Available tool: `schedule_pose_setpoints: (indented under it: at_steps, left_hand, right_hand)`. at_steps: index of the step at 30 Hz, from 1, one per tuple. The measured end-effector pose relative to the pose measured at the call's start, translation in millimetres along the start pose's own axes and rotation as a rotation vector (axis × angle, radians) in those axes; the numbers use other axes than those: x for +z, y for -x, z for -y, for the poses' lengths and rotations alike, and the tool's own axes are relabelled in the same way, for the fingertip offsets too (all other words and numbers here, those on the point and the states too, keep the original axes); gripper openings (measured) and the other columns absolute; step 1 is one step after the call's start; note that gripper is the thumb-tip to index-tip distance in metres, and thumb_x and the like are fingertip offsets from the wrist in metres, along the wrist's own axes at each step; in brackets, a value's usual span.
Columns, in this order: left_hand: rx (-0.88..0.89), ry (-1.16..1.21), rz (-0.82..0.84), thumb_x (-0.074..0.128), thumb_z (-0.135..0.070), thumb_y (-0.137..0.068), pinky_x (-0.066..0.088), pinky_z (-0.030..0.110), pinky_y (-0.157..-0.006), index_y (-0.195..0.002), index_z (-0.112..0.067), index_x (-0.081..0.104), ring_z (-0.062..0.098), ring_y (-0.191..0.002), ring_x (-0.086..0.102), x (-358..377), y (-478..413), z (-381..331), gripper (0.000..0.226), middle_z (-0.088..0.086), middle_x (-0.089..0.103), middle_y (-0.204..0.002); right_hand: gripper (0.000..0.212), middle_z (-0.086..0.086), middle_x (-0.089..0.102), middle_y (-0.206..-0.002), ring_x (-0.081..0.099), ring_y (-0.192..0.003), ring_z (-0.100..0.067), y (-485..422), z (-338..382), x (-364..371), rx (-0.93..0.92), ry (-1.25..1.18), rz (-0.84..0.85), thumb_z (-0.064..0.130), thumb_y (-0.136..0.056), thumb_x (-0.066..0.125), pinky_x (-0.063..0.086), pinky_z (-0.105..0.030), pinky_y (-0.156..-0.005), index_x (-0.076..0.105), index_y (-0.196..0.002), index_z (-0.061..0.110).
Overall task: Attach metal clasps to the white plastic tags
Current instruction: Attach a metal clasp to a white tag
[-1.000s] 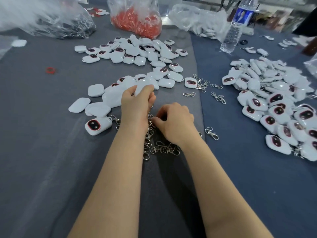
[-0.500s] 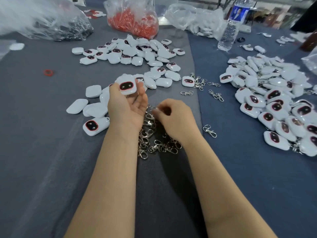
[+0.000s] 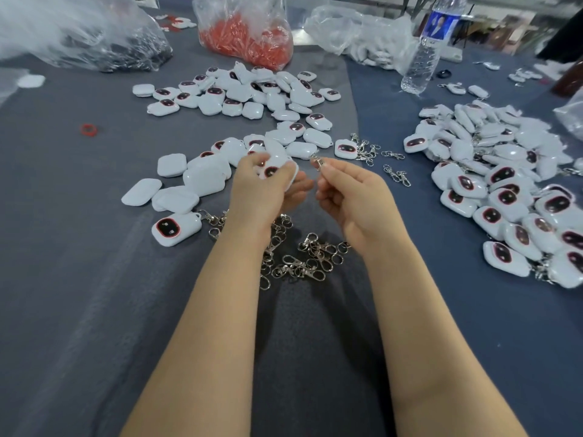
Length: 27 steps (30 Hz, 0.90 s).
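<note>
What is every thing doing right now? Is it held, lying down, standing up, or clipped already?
left hand: holds a white tag.
white tag: held above the table, no clasp touching it.
right hand: pinches a metal clasp.
metal clasp: held up, apart from the tag.
loose clasps: heaped on the cloth.
tag by the left wrist: lying face up, clasp attached.
water bottle: standing upright.

On the tabletop, a heap of clasps lies at centre frame. Above it, toward upper centre, spreads one scatter of tags; a second pile of tags fills the right edge. Bags and a bottle line the top
</note>
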<state>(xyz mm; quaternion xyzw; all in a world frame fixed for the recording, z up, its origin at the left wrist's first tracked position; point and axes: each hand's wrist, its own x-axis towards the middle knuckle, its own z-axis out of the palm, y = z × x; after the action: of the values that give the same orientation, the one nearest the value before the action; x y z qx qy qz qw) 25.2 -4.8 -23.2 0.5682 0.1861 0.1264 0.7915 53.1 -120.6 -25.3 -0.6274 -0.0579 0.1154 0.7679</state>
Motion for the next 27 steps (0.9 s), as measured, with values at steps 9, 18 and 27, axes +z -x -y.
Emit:
schedule_pose_setpoints:
  at_steps: [9,18,27]
  left_hand:
    - [-0.028,-0.173,0.146,0.044,-0.023,-0.097,0.059,0.030,-0.077,-0.096,-0.033,0.068,0.013,-0.083,0.067,5.2,6.4,-2.0,0.026,-0.003,0.060,-0.109]
    - [0.039,-0.344,0.245,0.055,-0.026,-0.095,0.059,0.033,-0.070,-0.089,-0.025,0.064,0.012,-0.068,0.071,5.3,7.4,2.6,0.011,0.006,0.064,-0.103]
    - [0.369,-0.642,0.072,0.059,-0.024,-0.092,0.053,0.018,-0.057,-0.081,-0.020,0.062,-0.004,-0.052,0.064,4.7,3.3,8.7,0.012,-0.008,0.064,-0.084]
  right_hand:
    - [0.022,0.012,0.047,-0.047,0.042,-0.048,-0.006,-2.0,-3.2,-0.6,-0.080,0.192,-0.061,0.005,-0.090,0.049,0.037,-0.023,-0.055,0.066,-0.083,0.018]
    - [0.025,0.014,0.044,-0.047,0.038,-0.057,-0.012,-0.8,-1.7,-2.9,-0.188,0.341,-0.230,0.007,-0.085,0.051,0.035,-0.028,-0.057,0.068,-0.072,0.021]
    - [0.015,0.012,0.057,-0.065,0.050,-0.065,-0.005,-2.7,-5.7,-5.4,-0.179,0.509,-0.308,0.019,-0.087,0.054,0.040,-0.022,-0.064,0.064,-0.076,0.025]
